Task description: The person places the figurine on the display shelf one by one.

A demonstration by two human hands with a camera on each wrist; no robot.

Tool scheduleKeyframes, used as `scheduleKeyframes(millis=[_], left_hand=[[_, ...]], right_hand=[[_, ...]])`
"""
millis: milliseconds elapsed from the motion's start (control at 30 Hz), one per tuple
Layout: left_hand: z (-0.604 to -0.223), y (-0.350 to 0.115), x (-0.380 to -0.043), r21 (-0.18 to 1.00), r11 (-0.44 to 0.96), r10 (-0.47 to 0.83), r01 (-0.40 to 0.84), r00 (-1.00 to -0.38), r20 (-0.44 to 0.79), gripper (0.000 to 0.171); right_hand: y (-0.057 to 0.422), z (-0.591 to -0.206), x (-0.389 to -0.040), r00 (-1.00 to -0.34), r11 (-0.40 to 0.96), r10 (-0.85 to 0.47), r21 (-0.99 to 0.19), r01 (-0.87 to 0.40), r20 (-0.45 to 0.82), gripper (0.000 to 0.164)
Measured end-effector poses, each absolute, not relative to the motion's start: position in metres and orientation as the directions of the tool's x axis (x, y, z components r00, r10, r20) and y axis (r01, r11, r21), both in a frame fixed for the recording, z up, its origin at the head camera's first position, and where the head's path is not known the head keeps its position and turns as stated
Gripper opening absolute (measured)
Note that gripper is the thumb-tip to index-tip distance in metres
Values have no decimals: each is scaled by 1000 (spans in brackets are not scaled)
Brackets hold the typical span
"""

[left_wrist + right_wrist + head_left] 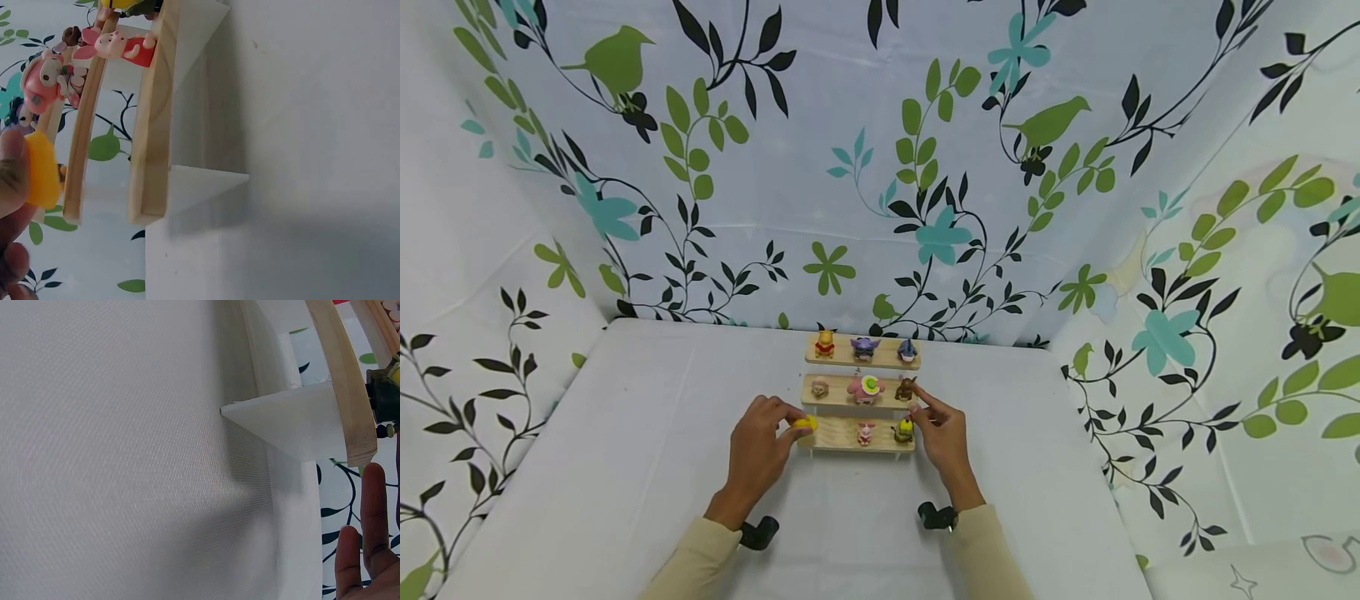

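My left hand [760, 450] pinches a small smooth yellow piece [42, 172] between thumb and fingers, at the left end of the lowest shelf. In the head view this piece overlaps the shelf end; its kind does not show. My right hand [943, 433] is at the right end of the shelves, fingers mostly straight. Its thumb is close by a green figurine with a yellow top [903, 430], and its index finger reaches toward a brown figurine [906, 388] on the middle shelf. A pink piglet figurine in red [128, 49] stands between the hands on the lowest shelf.
The wooden three-tier display stand [835, 435] has white supports [287, 419] on a white-covered table [655, 417]. Small figurines line the upper tiers, among them a yellow bear [824, 343] and a pink figurine [859, 392]. Patterned cloth [760, 217] hangs behind.
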State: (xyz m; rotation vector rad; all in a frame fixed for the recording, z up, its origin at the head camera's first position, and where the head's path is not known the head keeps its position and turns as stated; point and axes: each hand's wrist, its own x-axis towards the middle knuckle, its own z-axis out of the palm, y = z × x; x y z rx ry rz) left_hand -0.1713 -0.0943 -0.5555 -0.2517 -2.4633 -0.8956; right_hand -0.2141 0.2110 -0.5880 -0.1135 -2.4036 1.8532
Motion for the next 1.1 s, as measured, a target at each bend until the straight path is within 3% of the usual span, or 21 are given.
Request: scheduleKeyframes(millis=[367,1100], left_hand=[[-548,-79,-174,537,782,41,315,-887,460,32],[-575,-77,-173,549,801,16,240,-924,381,36]], right_hand=[[209,-587,-217,-991,283,124,-959,-1,38,35],[211,-589,-214,-990,289,138,-957,7,34,35]])
